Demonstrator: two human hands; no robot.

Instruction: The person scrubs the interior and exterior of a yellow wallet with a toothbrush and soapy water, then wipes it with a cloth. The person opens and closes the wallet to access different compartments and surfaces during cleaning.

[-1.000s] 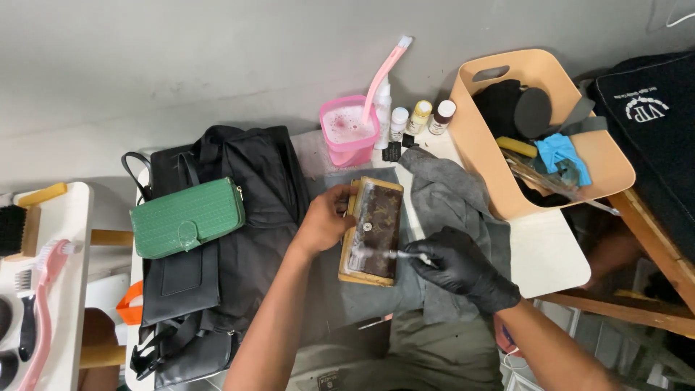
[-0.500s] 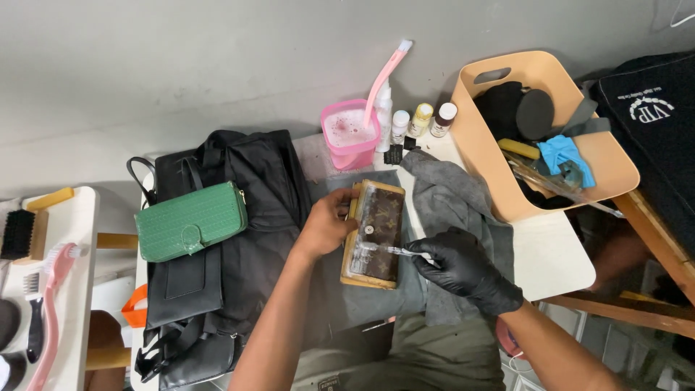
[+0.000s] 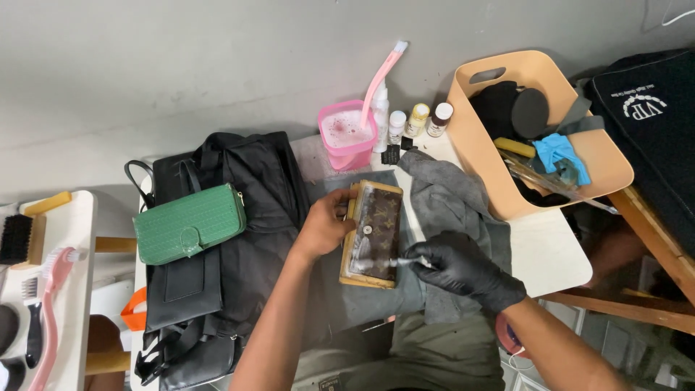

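A green purse [image 3: 190, 224] on black bags [image 3: 239, 217], a pink cup [image 3: 349, 134] and tan bin [image 3: 536, 130] surround a brown wallet [image 3: 373, 233] on a grey cloth [image 3: 449, 199]. Bare left hand [image 3: 324, 226] clamps its edge; gloved right hand [image 3: 460, 266] pinches a small brush [image 3: 407, 261] against it.

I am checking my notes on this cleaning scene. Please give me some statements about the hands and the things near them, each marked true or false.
1. The right hand wears a black glove. True.
2. The left hand is gloved too. False: it is bare.
3. The left hand steadies the brown wallet. True.
4. The green purse lies inside the beige basket. False: it lies on the black bag.
5. The pink cup holds foam. True.
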